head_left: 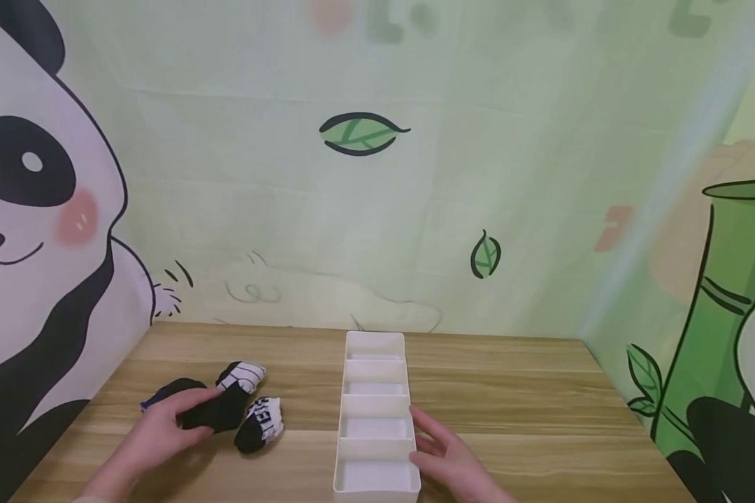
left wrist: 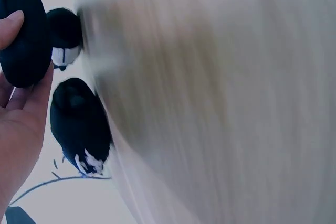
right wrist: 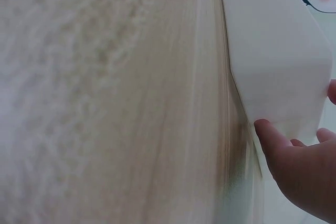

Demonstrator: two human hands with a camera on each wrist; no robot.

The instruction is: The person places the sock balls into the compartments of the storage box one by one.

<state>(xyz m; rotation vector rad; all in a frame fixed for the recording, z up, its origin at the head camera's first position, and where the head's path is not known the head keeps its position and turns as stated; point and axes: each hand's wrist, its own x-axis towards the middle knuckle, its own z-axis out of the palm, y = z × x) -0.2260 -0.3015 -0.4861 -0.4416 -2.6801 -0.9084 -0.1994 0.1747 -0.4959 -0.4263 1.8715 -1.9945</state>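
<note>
- Overhead, the head view shows the left hand (head_left: 157, 433) on a black rolled sock (head_left: 217, 412), with two more sock bundles (head_left: 261, 423) just beside it on the table (head_left: 541, 419).
- Closer in, the left wrist view shows thumb and fingers curled around that sock (left wrist: 23, 30).
- Rightward, the right hand (head_left: 449, 457) rests with relaxed, straight fingers against the side of the white divided organizer (head_left: 375, 419); the right wrist view shows its fingertips (right wrist: 270, 132) touching the box wall (right wrist: 278, 51).

this is looking like a kid's room at home: a big cartoon panda (head_left: 31, 209), green leaves and bamboo (head_left: 730, 293) are covering the walls around a wooden table (head_left: 509, 398).
</note>
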